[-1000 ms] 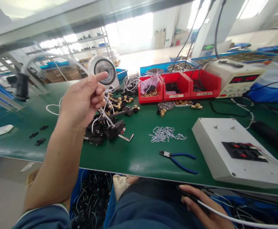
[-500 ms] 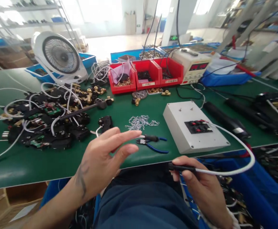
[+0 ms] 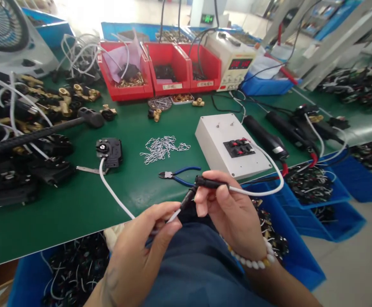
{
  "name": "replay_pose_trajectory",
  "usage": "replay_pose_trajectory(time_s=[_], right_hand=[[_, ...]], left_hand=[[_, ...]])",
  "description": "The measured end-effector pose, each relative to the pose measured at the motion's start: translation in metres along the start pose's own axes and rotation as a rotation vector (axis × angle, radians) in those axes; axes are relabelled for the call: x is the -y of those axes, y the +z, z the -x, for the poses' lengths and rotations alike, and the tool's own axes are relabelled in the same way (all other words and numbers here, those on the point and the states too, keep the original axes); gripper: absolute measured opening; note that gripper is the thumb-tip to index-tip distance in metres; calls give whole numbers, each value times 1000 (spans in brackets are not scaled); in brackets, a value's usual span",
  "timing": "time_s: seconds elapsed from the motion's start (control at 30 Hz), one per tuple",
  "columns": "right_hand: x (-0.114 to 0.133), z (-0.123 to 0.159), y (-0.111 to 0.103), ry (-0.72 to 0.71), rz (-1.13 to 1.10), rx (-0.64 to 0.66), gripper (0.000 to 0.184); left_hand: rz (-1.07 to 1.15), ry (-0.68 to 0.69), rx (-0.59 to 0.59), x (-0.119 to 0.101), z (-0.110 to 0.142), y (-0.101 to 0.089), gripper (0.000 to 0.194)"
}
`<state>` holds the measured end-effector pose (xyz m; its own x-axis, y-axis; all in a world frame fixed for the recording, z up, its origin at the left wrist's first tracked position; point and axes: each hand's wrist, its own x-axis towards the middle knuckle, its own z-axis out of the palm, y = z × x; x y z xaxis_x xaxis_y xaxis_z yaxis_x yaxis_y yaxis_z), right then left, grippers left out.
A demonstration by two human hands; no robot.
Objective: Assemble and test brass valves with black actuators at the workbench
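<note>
My left hand (image 3: 149, 247) pinches a white cable just behind its black connector (image 3: 188, 198). That cable runs back to a small black actuator-like unit (image 3: 109, 152) lying on the bench. Between the fingers of my right hand (image 3: 232, 204) is a second black cable connector (image 3: 211, 182), whose white cable (image 3: 270, 194) loops up to a grey test box (image 3: 232, 145) with red and black terminals. The two connector ends meet at an angle; whether they are joined I cannot tell. Just beyond them lie blue-handled side cutters (image 3: 179, 175).
Silvery wire clips (image 3: 163, 149) lie in a pile on the green bench (image 3: 134, 123). Black assemblies with brass fittings are heaped at left. Red bins (image 3: 130, 89) and a power supply (image 3: 233, 64) stand at the back. Two black electric screwdrivers (image 3: 265, 138) lie right of the box. Blue crates (image 3: 301, 256) sit below.
My left hand has brought its connector right to the other one, and my right hand has raised its connector toward it. The view has shifted right and down.
</note>
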<state>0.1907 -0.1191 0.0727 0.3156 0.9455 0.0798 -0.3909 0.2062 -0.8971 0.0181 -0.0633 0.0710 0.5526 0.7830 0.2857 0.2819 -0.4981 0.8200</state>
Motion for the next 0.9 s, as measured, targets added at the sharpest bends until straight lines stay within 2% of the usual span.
replay_pose_trajectory(time_s=[0.1,0.2,0.3,0.43,0.53,0.67,0.9], right_hand=[[0,0,-1,-24,33,29,23],[4,-3,-6,-127,78,-84,21],[6,-5,-9,-90,70,-71,21],[5,-2,-4,-3,51,32,21],[3,1,-4,-6,60,1,21],[3,2,-10,-6,125,-62,24],[2,4,-9,55,83,-37,25]], left_hand=[[-75,16,-22,-2,-2,7,16],[-171,-11,-151,-5,-1,7,19],[-223,13,-215,-7,1,5,13],[-150,41,-171,-8,0,5,10],[-85,53,-132,-7,0,6,11],[-48,68,-176,-4,2,8,14],[62,190,-163,-2,0,9,23]])
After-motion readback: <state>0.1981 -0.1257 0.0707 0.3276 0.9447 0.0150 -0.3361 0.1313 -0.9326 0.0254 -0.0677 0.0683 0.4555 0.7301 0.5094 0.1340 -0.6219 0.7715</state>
